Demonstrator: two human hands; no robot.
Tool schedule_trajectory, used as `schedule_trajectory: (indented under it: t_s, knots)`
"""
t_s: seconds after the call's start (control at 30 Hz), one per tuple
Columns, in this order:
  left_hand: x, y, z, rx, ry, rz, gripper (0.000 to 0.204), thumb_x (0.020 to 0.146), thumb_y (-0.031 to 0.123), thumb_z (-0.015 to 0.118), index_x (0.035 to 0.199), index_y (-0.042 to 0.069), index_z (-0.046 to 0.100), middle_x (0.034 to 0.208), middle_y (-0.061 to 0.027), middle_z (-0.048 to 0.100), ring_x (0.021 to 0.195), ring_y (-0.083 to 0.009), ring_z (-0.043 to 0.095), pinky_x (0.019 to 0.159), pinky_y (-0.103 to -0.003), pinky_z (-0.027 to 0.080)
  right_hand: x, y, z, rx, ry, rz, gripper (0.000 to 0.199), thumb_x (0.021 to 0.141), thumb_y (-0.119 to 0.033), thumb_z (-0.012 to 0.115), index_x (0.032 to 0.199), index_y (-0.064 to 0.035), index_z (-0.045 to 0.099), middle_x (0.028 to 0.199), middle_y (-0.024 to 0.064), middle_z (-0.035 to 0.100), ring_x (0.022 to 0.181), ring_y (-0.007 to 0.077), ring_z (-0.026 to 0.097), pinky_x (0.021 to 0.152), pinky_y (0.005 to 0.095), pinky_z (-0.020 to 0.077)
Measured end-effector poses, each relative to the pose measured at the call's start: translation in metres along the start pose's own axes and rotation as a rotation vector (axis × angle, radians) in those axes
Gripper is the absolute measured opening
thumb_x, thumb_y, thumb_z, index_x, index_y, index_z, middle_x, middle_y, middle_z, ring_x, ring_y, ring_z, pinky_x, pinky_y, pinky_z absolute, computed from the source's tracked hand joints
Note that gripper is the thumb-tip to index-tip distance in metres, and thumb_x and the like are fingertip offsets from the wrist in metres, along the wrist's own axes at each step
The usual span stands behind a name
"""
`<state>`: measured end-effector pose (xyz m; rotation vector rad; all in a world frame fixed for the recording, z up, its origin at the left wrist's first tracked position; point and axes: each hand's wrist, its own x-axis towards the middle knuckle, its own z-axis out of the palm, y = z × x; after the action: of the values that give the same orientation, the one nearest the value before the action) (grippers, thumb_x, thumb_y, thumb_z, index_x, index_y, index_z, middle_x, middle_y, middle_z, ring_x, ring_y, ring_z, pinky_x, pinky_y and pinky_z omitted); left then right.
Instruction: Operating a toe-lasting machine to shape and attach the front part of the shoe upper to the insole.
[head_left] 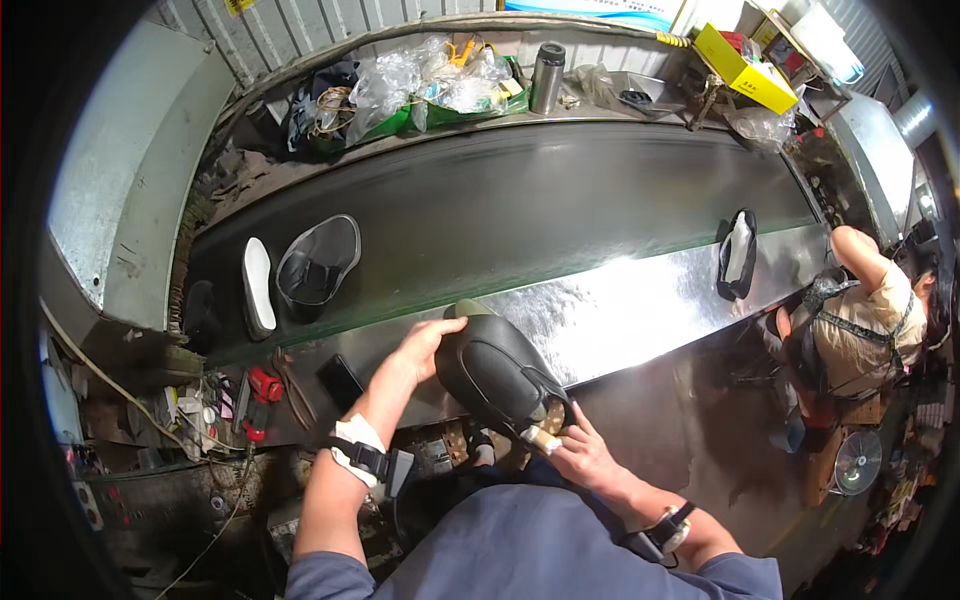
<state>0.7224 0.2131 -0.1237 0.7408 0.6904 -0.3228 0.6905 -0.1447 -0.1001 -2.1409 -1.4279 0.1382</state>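
Note:
A black shoe upper on a last (pixel 495 370) rests at the near edge of the shiny metal shelf (pixel 640 310). My left hand (pixel 425 345) grips its toe end from the left. My right hand (pixel 580 455) holds the heel end, where the pale last shows. On the dark conveyor belt (pixel 520 210) to the left lie a white sole (pixel 258 285) and an open black upper (pixel 318 265). Another black upper with a white sole (pixel 738 255) lies at the belt's right edge.
Another person (pixel 865 320) sits bent over at the right end of the line. Behind the belt stand plastic bags (pixel 430 80), a metal flask (pixel 546 75) and a yellow box (pixel 745 68). Red-handled tools (pixel 260 395) and a black phone-like slab (pixel 342 380) lie at my left.

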Motion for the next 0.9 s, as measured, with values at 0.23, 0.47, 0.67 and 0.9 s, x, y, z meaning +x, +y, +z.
schedule_trajectory:
  t_s: [0.23, 0.47, 0.67, 0.9]
  knots:
    - [0.054, 0.026, 0.0, 0.727, 0.444, 0.413, 0.029, 0.089, 0.028, 0.075, 0.098, 0.0, 0.074, 0.089, -0.0052, 0.072, 0.083, -0.014, 0.064, 0.077, -0.031, 0.05, 0.044, 0.018, 0.052, 0.101, 0.458, 0.058, 0.07, 0.063, -0.015, 0.093, 0.121, -0.0037, 0.056, 0.135, 0.0243, 0.048, 0.118, 0.0436, 0.054, 0.096, 0.0483, 0.0487]
    - [0.063, -0.004, 0.015, 0.99, 0.692, 0.552, 0.033, 0.088, 0.036, 0.073, 0.094, 0.004, 0.076, 0.084, -0.0092, 0.073, 0.081, -0.0173, 0.067, 0.076, -0.034, 0.051, 0.042, 0.037, 0.059, 0.376, 0.358, 0.261, 0.075, 0.069, -0.02, 0.089, 0.127, 0.0096, 0.054, 0.135, 0.03, 0.053, 0.133, 0.0438, 0.047, 0.111, 0.0457, 0.0376]
    - [0.044, -0.048, 0.037, 0.921, 0.82, 0.385, 0.048, 0.08, 0.044, 0.076, 0.1, 0.001, 0.069, 0.092, -0.0137, 0.072, 0.088, -0.0261, 0.068, 0.081, -0.039, 0.052, 0.007, 0.053, 0.035, 0.34, 0.219, 0.166, 0.072, 0.073, -0.017, 0.083, 0.132, 0.0089, 0.05, 0.135, 0.0313, 0.052, 0.133, 0.0463, 0.045, 0.115, 0.0491, 0.0341]
    - [0.042, -0.066, 0.032, 0.756, 0.902, 0.458, 0.046, 0.071, 0.037, 0.081, 0.098, 0.003, 0.065, 0.094, -0.0169, 0.071, 0.092, -0.0333, 0.069, 0.082, -0.044, 0.053, 0.009, 0.066, 0.049, 0.445, 0.168, 0.126, 0.086, 0.073, -0.017, 0.083, 0.142, 0.0078, 0.039, 0.143, 0.0342, 0.042, 0.136, 0.0482, 0.041, 0.115, 0.0475, 0.0329]
